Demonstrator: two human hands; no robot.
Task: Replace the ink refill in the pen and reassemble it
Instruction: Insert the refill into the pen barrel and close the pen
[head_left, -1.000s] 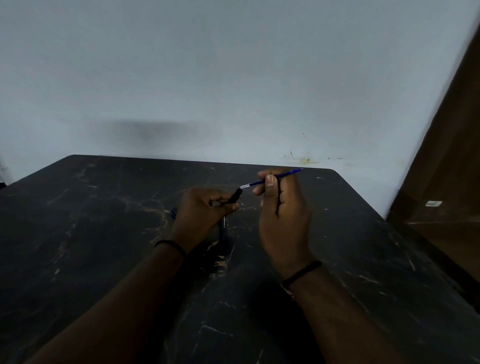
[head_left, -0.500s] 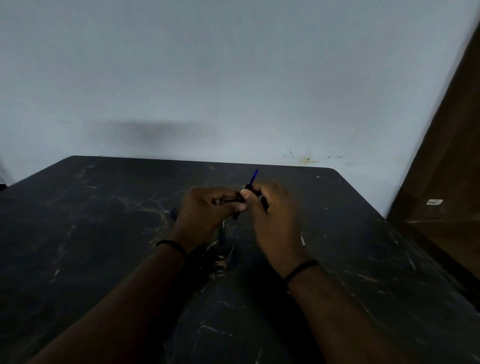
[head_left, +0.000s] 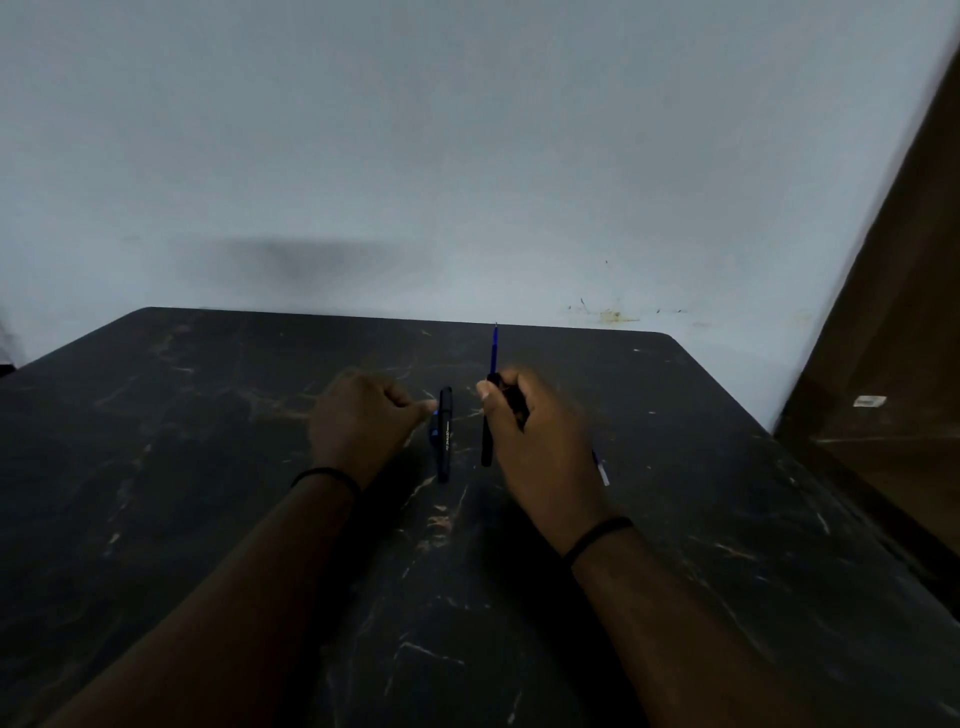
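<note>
Tabletop (head_left: 208, 467) of black marble-patterned surface with pale and orange veins, seen from the head view and set against a pale wall (head_left: 467, 156). Left forearm enters from the lower left, with a thin black band (head_left: 324, 475) at the wrist. Left hand (head_left: 363, 415) lies low over the surface, fingers curled into a loose fist; its fingertips (head_left: 428, 405) touch or pinch the upper part of a black pen piece (head_left: 444, 434), though which of the two cannot be told. That piece lies lengthwise between the two hands, its long axis running away from the viewer, with faint lettering on its side and a small blue spot at its left edge. Just to its right, and apart from it, stands the black pen barrel (head_left: 487, 441), held nearly upright with a blue ink refill (head_left: 493, 351) projecting from its top toward the far table edge. Right hand (head_left: 535, 436) grips this barrel, fingers curled round it and thumb (head_left: 485, 392) pressed near its upper end. Behind the right hand, a second blue-and-white refill (head_left: 600, 470) lies on the tabletop, mostly hidden. Right wrist carries a black wristband (head_left: 597, 538). Brown wooden panel (head_left: 893, 364) borders the scene at far right.
</note>
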